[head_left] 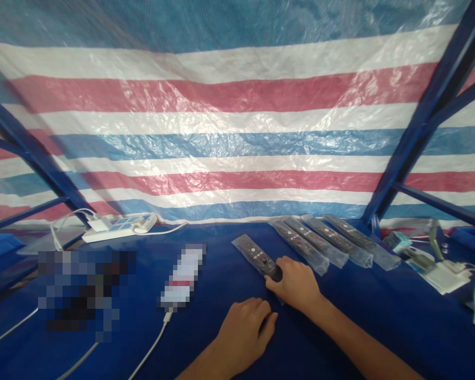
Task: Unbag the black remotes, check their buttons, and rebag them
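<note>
Right hand (295,281) pinches near end of bagged remote (254,253) on blue tabletop (217,274), left of 4 other bagged remotes (336,240). Left hand (243,326) nearby, fingers curled; grasp hidden, can't tell. Remote likely light, stiff, slippery in plastic; best held by long sides.

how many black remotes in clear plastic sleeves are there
5. One black remote in a clear plastic sleeve has its near end in the bare right hand; to its right, side by side, lie a second, third, fourth and fifth. No others show.
</note>
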A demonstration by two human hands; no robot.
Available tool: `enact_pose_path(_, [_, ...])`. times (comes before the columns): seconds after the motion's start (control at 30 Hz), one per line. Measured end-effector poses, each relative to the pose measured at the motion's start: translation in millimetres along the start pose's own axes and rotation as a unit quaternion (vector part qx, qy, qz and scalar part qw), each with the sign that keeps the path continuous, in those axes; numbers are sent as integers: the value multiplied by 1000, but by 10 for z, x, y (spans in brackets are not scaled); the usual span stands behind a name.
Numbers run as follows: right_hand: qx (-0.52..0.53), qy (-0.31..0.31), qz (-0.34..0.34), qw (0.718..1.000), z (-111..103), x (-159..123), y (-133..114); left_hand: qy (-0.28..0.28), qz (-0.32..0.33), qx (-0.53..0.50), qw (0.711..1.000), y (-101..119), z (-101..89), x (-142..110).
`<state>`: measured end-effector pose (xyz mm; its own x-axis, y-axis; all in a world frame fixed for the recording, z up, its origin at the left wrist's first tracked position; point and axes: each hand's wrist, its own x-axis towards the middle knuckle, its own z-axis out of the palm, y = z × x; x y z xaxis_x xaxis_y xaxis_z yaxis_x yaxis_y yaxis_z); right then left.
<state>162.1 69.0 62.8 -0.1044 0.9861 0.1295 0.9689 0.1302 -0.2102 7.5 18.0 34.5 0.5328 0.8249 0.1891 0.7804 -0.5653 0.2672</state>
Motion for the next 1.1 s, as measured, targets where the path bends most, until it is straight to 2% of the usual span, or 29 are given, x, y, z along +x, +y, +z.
enact_pose_path(0.17, [-35,43,72,996,-36,156,269,-4,1,-5,1000,1,-14,2])
enact_pose_path(0.27, [-75,91,84,989,-36,172,368,-8,-5,-4,1000,2,-18,7])
enact_pose_path(0.37, [-98,166,46,980,-45,102,361,-9,-6,-6,1000,2,-25,6])
enact_pose_path(0.43, [-78,195,-18,978,-34,25,305,-8,-6,-9,1000,1,-30,0])
enact_pose_path(0.53, [-21,152,-130,980,37,-93,199,-7,-6,-15,1000,-5,-31,-10])
enact_pose_path(0.63, [4,76,-179,981,132,-167,128,-7,-3,-15,1000,-17,-19,-15])
enact_pose_path(0.73, [13,34,-174,984,164,-187,104,-4,1,-14,1000,-27,-5,-17])
enact_pose_path(0.9, [27,-10,-151,988,92,-180,95,-4,1,-15,1000,-20,-6,-27])
enact_pose_path(1.1, [44,-14,-145,988,119,-180,96,-4,3,-17,1000,-19,-12,-24])
